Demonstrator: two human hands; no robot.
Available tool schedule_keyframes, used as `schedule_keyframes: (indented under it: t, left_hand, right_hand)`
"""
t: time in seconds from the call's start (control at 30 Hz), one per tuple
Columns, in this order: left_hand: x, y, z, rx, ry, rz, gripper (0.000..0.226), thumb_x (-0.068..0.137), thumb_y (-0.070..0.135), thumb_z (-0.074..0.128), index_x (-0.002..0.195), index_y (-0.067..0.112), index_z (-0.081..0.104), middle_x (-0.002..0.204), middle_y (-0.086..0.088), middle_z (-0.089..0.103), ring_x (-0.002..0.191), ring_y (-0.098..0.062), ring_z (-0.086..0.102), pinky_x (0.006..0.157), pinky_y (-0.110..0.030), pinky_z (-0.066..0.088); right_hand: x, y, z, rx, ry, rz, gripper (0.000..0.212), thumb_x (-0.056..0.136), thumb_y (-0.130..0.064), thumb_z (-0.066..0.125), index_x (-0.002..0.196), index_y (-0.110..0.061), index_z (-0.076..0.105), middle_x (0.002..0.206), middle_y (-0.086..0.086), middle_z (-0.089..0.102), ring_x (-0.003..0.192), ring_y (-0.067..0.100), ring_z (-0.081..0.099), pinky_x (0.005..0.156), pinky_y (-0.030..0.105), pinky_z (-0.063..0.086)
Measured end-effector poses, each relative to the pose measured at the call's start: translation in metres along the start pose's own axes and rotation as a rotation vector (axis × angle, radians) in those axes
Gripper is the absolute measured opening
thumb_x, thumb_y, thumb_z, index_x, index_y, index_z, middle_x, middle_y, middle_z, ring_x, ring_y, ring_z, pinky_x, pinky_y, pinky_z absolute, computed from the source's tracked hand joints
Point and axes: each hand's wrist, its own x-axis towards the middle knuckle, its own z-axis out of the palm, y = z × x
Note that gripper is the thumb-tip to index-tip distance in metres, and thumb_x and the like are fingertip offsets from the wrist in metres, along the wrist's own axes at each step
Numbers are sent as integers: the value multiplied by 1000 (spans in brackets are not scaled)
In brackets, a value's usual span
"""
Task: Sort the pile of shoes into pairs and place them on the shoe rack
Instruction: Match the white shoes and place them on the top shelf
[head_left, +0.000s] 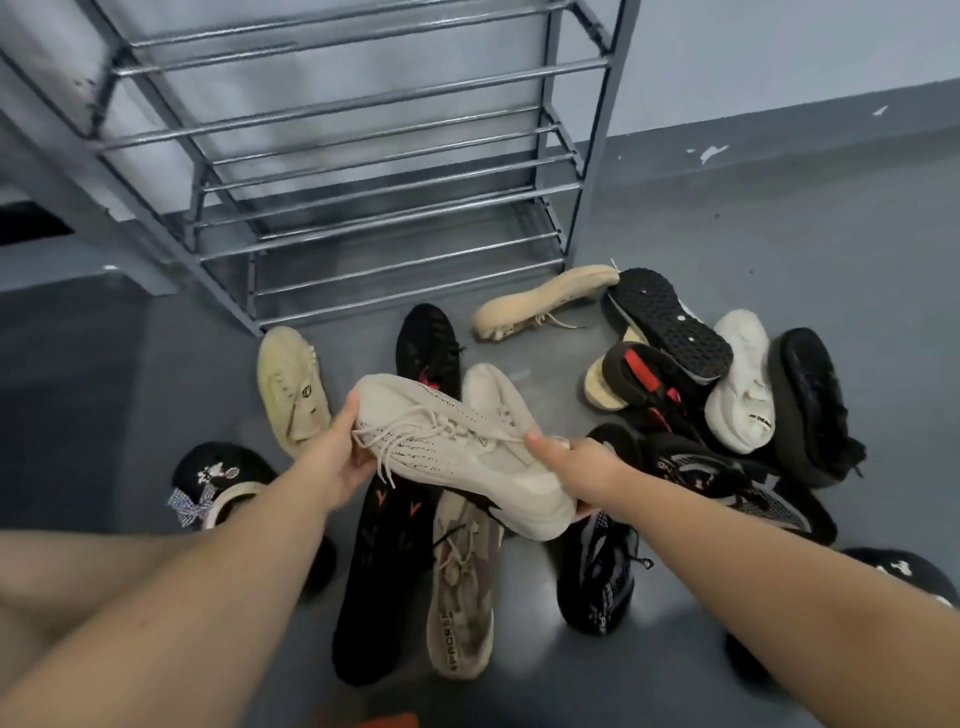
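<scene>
Both hands hold one off-white knit sneaker (457, 452) above the floor. My left hand (343, 447) grips its toe end and my right hand (576, 467) grips its heel end. A second off-white sneaker (493, 395) lies just behind it. The grey metal shoe rack (395, 171) stands behind the pile, and no shoe shows on its bars. Loose shoes lie around: a pale yellow one (291, 389), a black one with pink (428, 343), a beige one on its side (545, 301).
A heap of black and white shoes (727, 395) lies at the right. A long black shoe (379, 571), a beige sneaker (462, 587) and a black patterned shoe (597, 577) lie under my arms. A black slipper with a bow (218, 478) sits at the left.
</scene>
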Motion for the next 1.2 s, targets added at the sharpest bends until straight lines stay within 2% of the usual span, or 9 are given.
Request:
schedule_keyframes:
  t: [0.1, 0.27, 0.4, 0.47, 0.57, 0.77, 1.0, 1.1, 1.2]
  left_hand:
    - [-2, -19, -8, -186, -116, -114, 56, 92, 58, 38, 121, 14, 57, 101, -8, 68, 92, -23, 64, 83, -40, 52]
    - [-18, -48, 11, -176, -268, -253, 76, 81, 76, 34, 122, 16, 55, 114, -11, 65, 98, -27, 62, 84, -41, 48]
    - [-30, -69, 21, 1, -425, -320, 50, 85, 44, 60, 124, 13, 59, 116, -9, 69, 108, -28, 64, 92, -44, 51]
    - [-30, -73, 16, 3, -395, -288, 47, 82, 24, 68, 126, 10, 58, 112, -11, 70, 103, -28, 66, 91, -45, 51]
    - [-24, -70, -1, 39, -335, -256, 40, 84, 10, 67, 123, 6, 59, 109, -13, 70, 98, -29, 66, 88, -47, 52]
    - [-15, -69, -19, 91, -256, -257, 31, 85, 9, 66, 115, 7, 60, 94, -11, 72, 84, -26, 67, 67, -38, 55]
    - [-20, -77, -27, 290, -322, -337, 29, 85, 18, 67, 113, 12, 60, 100, -10, 69, 89, -24, 65, 66, -36, 54]
    - [-17, -79, -32, 287, -304, -317, 37, 87, 11, 65, 122, 10, 55, 107, -10, 68, 92, -24, 65, 66, -37, 56]
    - [-16, -77, -34, 230, -298, -290, 42, 87, 6, 63, 127, 11, 50, 109, -9, 66, 91, -24, 65, 55, -32, 58]
  right_hand:
    - [-6, -8, 19, 90, -8, 41, 65, 88, -59, 51, 124, -6, 53, 107, 10, 62, 83, 23, 59, 54, 29, 52]
    - [-6, -14, 50, 223, 59, 122, 67, 87, -59, 53, 127, -7, 50, 120, 13, 60, 98, 30, 59, 54, 31, 50]
    - [3, -6, 81, 286, 138, 156, 77, 85, -63, 52, 137, -7, 43, 121, 15, 60, 101, 33, 62, 77, 43, 57]
    - [2, -1, 93, 280, 131, 150, 75, 86, -61, 52, 137, -7, 44, 118, 16, 62, 97, 33, 64, 83, 46, 57]
    - [-6, 6, 105, 341, 46, 113, 57, 91, -51, 53, 128, -8, 50, 107, 11, 64, 89, 26, 64, 78, 41, 57]
    - [-17, 13, 125, 474, -98, 53, 42, 93, -36, 58, 125, -11, 51, 124, 12, 62, 101, 24, 63, 62, 28, 55]
    - [-18, 24, 124, 491, -96, 58, 39, 94, -29, 58, 126, -6, 53, 111, 12, 65, 86, 21, 65, 52, 24, 55]
    - [-18, 29, 119, 537, -133, 73, 38, 96, -31, 52, 125, -7, 52, 106, 8, 65, 83, 17, 65, 56, 26, 55]
    - [-18, 28, 112, 569, -192, 75, 34, 98, -34, 48, 124, -13, 51, 98, 2, 66, 75, 16, 66, 60, 27, 57]
